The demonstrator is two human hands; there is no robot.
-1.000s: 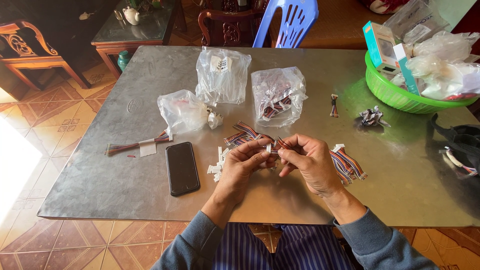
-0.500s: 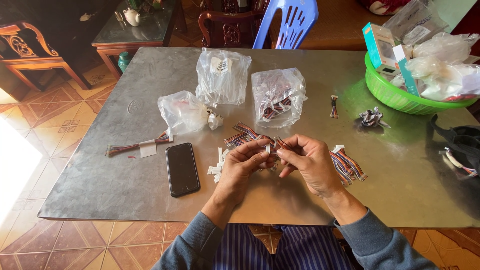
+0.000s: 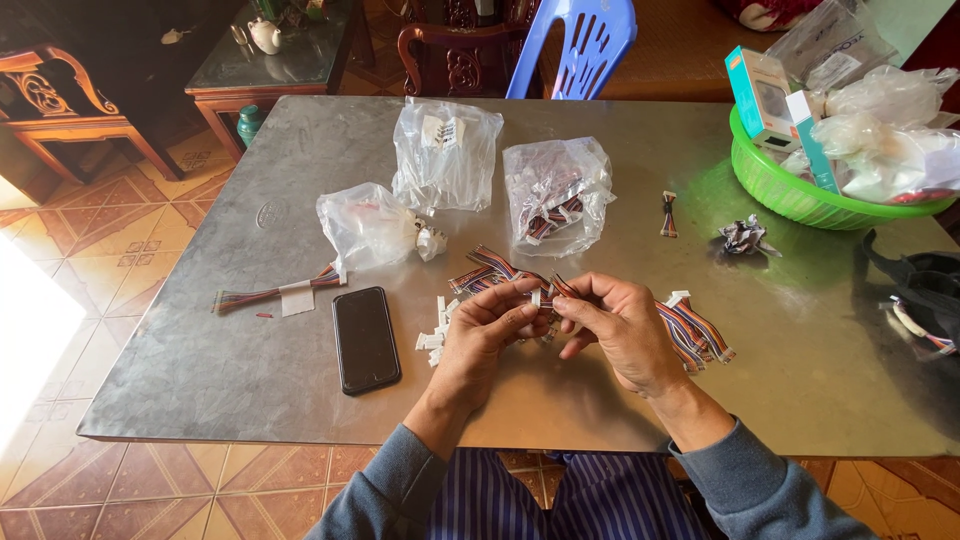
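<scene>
My left hand point(image 3: 487, 330) and my right hand point(image 3: 618, 328) meet over the middle of the grey metal table point(image 3: 200, 370). Together they pinch a short multicoloured ribbon cable with a small white connector point(image 3: 537, 296) between the fingertips. More striped ribbon cables point(image 3: 490, 268) lie just behind my hands, and another bunch point(image 3: 692, 330) lies right of my right hand. Several small white connectors point(image 3: 436, 330) are scattered left of my left hand.
A black phone point(image 3: 365, 338) lies face down at left, beside a taped cable bundle point(image 3: 275, 295). Three clear plastic bags point(image 3: 445, 155) sit further back. A green basket point(image 3: 790, 195) with boxes and bags stands at right, with a black bag point(image 3: 915, 290) below it.
</scene>
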